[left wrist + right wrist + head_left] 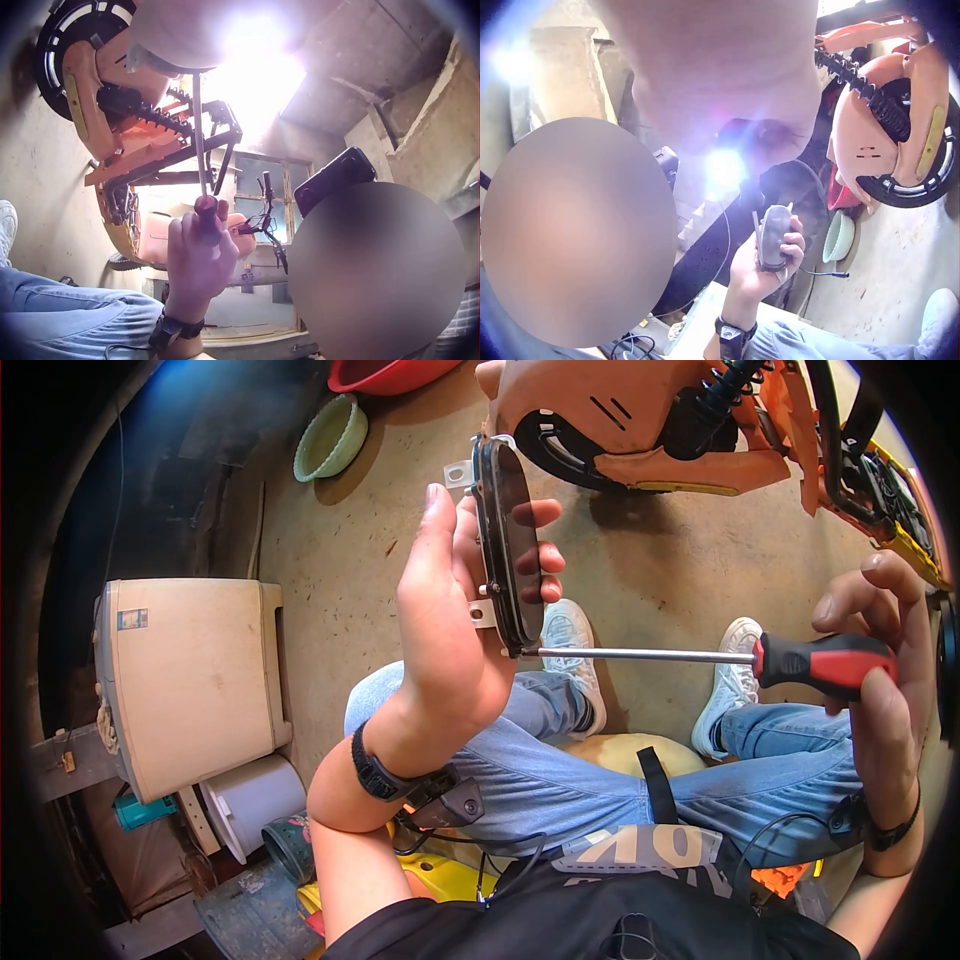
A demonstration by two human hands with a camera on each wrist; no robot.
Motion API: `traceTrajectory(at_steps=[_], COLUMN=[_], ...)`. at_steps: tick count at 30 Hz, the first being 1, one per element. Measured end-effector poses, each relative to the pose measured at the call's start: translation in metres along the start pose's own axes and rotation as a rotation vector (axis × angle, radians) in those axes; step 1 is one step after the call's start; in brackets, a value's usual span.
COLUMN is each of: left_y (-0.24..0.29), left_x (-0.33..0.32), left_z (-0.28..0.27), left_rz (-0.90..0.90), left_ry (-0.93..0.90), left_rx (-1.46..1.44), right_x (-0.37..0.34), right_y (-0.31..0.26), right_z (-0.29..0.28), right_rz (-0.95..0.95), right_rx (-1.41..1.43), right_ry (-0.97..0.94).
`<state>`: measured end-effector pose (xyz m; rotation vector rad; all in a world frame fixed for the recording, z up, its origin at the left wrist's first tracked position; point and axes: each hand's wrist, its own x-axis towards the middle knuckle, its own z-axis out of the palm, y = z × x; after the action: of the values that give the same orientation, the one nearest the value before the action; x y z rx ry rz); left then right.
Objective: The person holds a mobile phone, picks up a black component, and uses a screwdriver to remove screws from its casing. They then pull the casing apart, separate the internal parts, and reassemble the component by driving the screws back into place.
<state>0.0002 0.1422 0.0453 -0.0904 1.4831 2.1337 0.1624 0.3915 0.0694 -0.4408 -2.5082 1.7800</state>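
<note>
Oval panel (510, 540) is gripped in the left hand (445, 600), its fingers curled round to the dark face, thumb raised beside the near edge. The right hand (900, 712) has thumb and fingers closed on the handle of a screwdriver (825, 663) — the shaft runs across to the panel's lower end, though whether the tip is seated there I cannot tell. Glare washes out part of both wrist views. The panel lies within the left hand's grasp — well apart from the right hand's fingers
</note>
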Motion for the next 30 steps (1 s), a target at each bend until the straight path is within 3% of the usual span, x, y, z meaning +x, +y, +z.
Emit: traceTrajectory(at_steps=[2, 6, 8, 12, 14, 21, 25, 27, 30], left_y=[0.0, 0.0, 0.0, -0.001, -0.001, -0.002, -0.002, -0.003, -0.003], left_x=[0.0, 0.0, 0.0, 0.001, 0.001, 0.002, 0.002, 0.003, 0.003], left_z=[0.0, 0.0, 0.0, -0.001, -0.001, -0.001, -0.001, -0.002, -0.002], left_rz=[0.007, 0.001, 0.002, 0.003, 0.006, 0.006, 0.016, 0.018, 0.022], left_ry=[0.003, -0.003, 0.001, 0.003, 0.002, 0.001, 0.002, 0.0, -0.018], left_rx=[0.003, -0.007, 0.001, -0.004, -0.001, 0.0, 0.025, 0.024, 0.02], right_x=[0.0, 0.0, 0.001, 0.002, -0.001, -0.003, 0.001, 0.0, -0.002], right_y=[0.008, 0.002, -0.002, -0.007, 0.007, 0.002, 0.003, 0.005, -0.001], right_z=[0.006, 0.001, -0.003, 0.002, 0.008, 0.009, -0.002, -0.006, -0.004], right_rz=[-0.104, -0.115, 0.119, 0.21, -0.09, -0.128, -0.108, -0.089, -0.049], right_rx=[0.023, -0.018, 0.198, 0.083, 0.049, -0.022, -0.079, 0.064, -0.032], right_ry=[0.098, 0.08, 0.006, -0.008, 0.091, 0.126, 0.007, -0.064, -0.018])
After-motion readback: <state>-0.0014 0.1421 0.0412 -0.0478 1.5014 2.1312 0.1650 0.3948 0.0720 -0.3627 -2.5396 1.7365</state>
